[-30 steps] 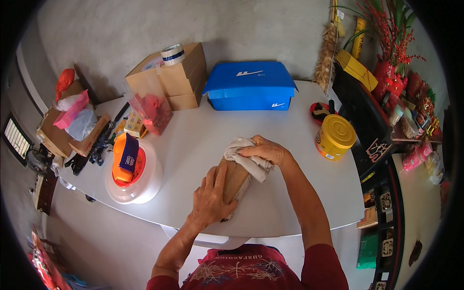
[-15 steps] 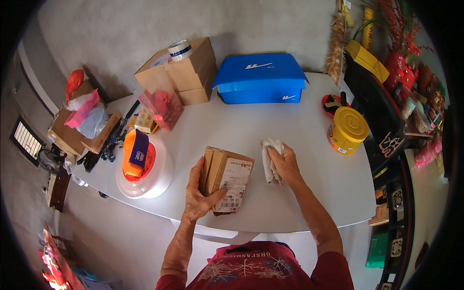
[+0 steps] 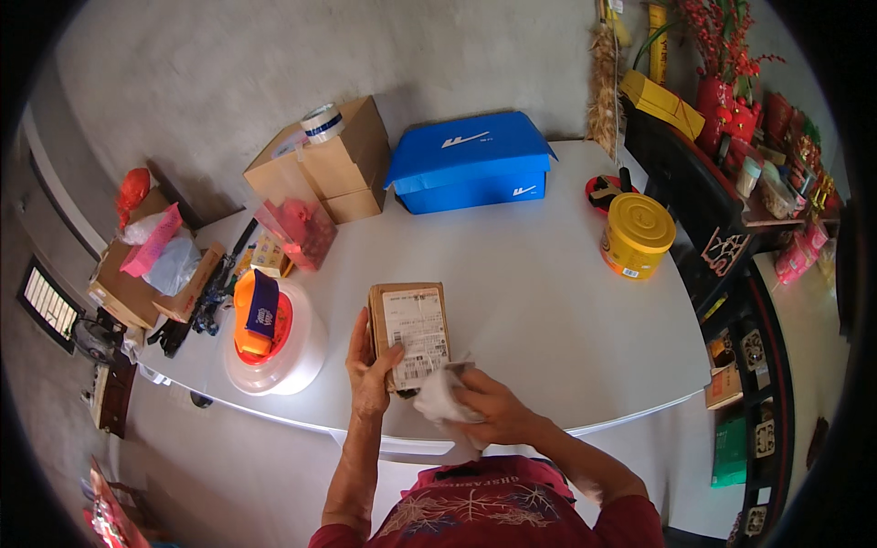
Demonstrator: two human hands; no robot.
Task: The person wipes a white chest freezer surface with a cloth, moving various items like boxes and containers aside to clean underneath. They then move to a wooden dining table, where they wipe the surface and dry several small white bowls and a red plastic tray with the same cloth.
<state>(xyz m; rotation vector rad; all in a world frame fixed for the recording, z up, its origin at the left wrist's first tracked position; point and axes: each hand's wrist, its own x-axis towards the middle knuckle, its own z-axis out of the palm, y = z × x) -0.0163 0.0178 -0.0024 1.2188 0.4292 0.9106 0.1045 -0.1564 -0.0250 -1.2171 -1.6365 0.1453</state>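
Observation:
Near the front of the white table (image 3: 512, 301) I have a small brown cardboard box (image 3: 422, 320) with a white printed label facing up. My left hand (image 3: 370, 370) grips its left side, the thumb lying over the label's edge. A crumpled white cloth (image 3: 441, 397) is bunched in the closed fingers of my right hand (image 3: 489, 406). The cloth is at the box's lower right corner and overlaps it in view; whether it touches cannot be made out.
At the back stand a larger cardboard box (image 3: 352, 164) with a tape roll (image 3: 322, 123) on top and a blue shoebox (image 3: 470, 169). A white tub (image 3: 306, 352) with an orange-and-purple item (image 3: 256, 310) is at left. A yellow tub (image 3: 638, 236) stands at right.
My right hand has brought the cloth left and nearer to me, to the box's lower corner. The box has turned so its label faces up more. The view has shifted slightly.

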